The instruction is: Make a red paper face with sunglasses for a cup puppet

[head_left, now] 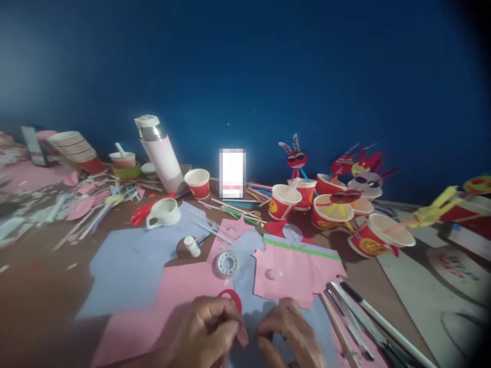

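Note:
My left hand [209,329] is closed in a pinch at the bottom middle. A red rounded paper cutout [237,298] with a paler inner part shows just beyond its fingers and seems held there. Beside it, my right hand [287,332] has its fingers curled inward; whatever they hold, if anything, is hidden. Both hands hover over blue paper [253,322] and pink paper [180,286]. Just beyond lies a white roll of tape [227,263]. A piece of pink paper with a green strip [295,271] lies past my right hand, with a small pale disc [273,274] on it.
Scissors [378,335] and a white stick-like pen [387,319] lie at right. A small white bottle [192,246], a mug lid [164,212] and a thermos [163,158] stand left of centre. Red paper cups [284,202] with paper figures line the back right. Paper scraps [84,204] cover the left.

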Tool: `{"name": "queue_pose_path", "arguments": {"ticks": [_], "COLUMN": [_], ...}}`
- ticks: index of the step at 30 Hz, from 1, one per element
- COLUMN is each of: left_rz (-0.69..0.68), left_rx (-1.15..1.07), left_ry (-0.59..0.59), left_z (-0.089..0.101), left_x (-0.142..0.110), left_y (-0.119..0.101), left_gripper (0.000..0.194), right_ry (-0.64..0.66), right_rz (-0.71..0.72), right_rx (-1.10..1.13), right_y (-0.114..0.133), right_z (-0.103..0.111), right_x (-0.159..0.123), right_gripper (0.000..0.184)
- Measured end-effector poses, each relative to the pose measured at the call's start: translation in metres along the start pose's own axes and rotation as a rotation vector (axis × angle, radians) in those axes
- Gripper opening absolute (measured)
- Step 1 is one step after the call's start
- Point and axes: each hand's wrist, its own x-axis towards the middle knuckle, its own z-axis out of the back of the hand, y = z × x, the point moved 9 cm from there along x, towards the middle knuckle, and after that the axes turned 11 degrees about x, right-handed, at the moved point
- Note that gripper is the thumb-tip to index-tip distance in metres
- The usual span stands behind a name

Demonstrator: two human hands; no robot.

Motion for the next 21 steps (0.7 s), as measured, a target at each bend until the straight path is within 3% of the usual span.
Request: {"name": "queue_pose_path", "arguments": {"ticks": [5,10,17,21], "left_rz": [-0.017,-0.005,-0.019,-0.038], "left_rx": [-0.193,-0.310,-0.245,-0.208], "left_ry": [-0.010,-0.016,-0.018,-0.028], "left_z": [0.011,0.010,0.021,0.017], "left_x": [0.008,0.013,0.012,0.013], "left_y": [0.007,0.012,0.008,-0.002], "left_gripper": [0.012,0.013,0.016,0.016], "right_ry": [0.052,0.066,0.071,0.065], "right_rz": [0.082,0.188,0.209,0.168], "right_rx": [-0.076,-0.158,-0.161,-0.119], "right_y": [0.001,0.002,0.013,0.013], "right_z": [-0.003,-0.011,-0.015,-0.005], "right_x": [0.003,-0.003,-0.002,0.002], "right_gripper": [0.016,0.016,0.013,0.010]}}
